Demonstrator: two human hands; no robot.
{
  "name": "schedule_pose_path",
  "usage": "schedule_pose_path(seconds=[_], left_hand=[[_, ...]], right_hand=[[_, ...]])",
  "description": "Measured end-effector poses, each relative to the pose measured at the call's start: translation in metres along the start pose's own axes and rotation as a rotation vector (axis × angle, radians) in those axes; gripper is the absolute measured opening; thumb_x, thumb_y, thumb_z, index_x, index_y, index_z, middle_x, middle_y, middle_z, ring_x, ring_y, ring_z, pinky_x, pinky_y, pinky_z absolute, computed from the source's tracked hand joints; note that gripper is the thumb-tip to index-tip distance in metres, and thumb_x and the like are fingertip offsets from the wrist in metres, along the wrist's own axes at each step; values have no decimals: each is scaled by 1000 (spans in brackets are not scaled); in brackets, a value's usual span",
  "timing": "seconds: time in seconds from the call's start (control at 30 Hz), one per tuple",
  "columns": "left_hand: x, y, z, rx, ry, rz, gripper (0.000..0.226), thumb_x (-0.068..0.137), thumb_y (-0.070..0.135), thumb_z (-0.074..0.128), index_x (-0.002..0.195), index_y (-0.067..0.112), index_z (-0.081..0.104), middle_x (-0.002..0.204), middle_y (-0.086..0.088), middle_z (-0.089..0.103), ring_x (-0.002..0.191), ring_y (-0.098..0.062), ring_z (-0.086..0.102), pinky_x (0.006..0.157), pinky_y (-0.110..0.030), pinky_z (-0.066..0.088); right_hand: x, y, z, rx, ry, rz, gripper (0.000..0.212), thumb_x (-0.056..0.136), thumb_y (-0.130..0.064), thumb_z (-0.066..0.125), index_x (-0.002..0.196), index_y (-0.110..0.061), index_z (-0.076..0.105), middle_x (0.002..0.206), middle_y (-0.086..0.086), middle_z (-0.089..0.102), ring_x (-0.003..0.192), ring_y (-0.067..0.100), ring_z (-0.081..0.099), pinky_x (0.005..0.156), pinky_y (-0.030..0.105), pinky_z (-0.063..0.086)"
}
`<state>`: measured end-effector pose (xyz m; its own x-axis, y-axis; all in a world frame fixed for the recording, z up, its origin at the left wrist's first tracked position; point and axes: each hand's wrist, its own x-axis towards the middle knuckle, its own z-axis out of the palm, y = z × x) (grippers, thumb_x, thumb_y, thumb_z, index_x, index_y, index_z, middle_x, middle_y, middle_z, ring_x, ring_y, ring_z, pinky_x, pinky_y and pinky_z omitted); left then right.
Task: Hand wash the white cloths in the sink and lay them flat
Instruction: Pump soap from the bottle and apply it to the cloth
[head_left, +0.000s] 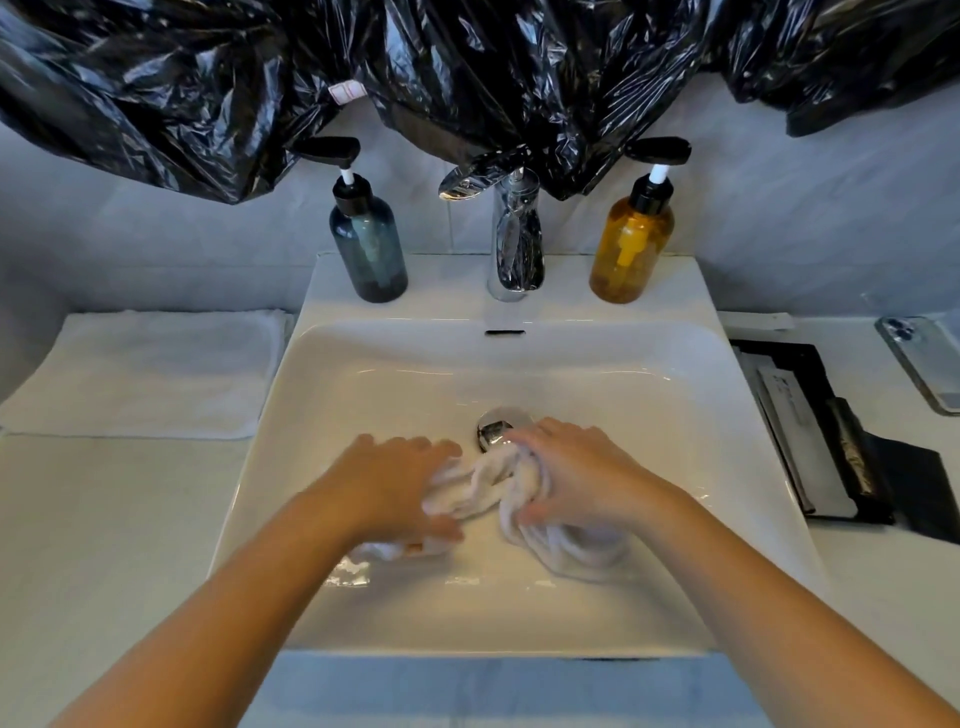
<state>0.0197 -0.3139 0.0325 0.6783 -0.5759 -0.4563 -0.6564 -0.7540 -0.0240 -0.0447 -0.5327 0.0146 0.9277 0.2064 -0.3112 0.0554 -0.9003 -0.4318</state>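
Note:
A wet white cloth (493, 488) lies bunched and twisted in the white sink (395, 353), just in front of the chrome drain (493, 431). My left hand (395, 483) grips its left end, fingers curled over the fabric and blurred by motion. My right hand (576, 473) grips the right part of the bundle, with a loop of cloth hanging below it on the basin floor. A second white cloth (150, 369) lies flat on the counter to the left of the sink.
A chrome faucet (514, 244) stands at the back of the sink between a dark blue pump bottle (366, 249) and an amber pump bottle (631, 244). Black plastic sheeting (467, 67) hangs above. A black tray (821, 431) and a phone (924, 364) lie on the right counter.

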Motion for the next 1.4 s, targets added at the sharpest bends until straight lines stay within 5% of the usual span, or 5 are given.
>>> schedule_pose_path(seconds=[0.1,0.27,0.5,1.1,1.4], left_hand=[[6,-3,15,-118,65,26,38,83,58,59,111,33,52,105,8,63,98,-17,60,85,-33,42],[-9,-11,0,-1383,255,174,34,86,21,60,118,26,50,84,-4,65,75,-15,63,69,-26,51],[17,86,-8,-1091,861,-135,33,86,47,53,62,25,45,62,4,49,62,-15,50,60,-31,40],[67,50,-11,-1149,702,-351,41,91,24,48,50,21,40,50,4,38,50,-15,35,56,-34,33],[19,25,-15,-829,259,95,38,94,51,45,130,38,48,119,17,60,102,-2,59,89,-26,48]], right_hand=[[4,8,6,349,116,87,30,80,-22,72,105,-28,57,100,-11,51,91,13,51,72,24,40],[5,8,3,1262,170,224,37,59,-5,58,94,-20,59,88,4,59,77,22,55,57,29,41],[35,-52,16,2187,247,371,40,98,-36,52,63,-18,46,55,1,45,52,13,53,62,28,44],[49,-39,36,1771,426,657,27,82,-37,56,70,-14,63,69,11,63,63,27,60,65,38,48],[46,-30,34,1875,314,479,56,99,-56,48,100,-6,74,103,19,75,96,34,73,94,48,57]])
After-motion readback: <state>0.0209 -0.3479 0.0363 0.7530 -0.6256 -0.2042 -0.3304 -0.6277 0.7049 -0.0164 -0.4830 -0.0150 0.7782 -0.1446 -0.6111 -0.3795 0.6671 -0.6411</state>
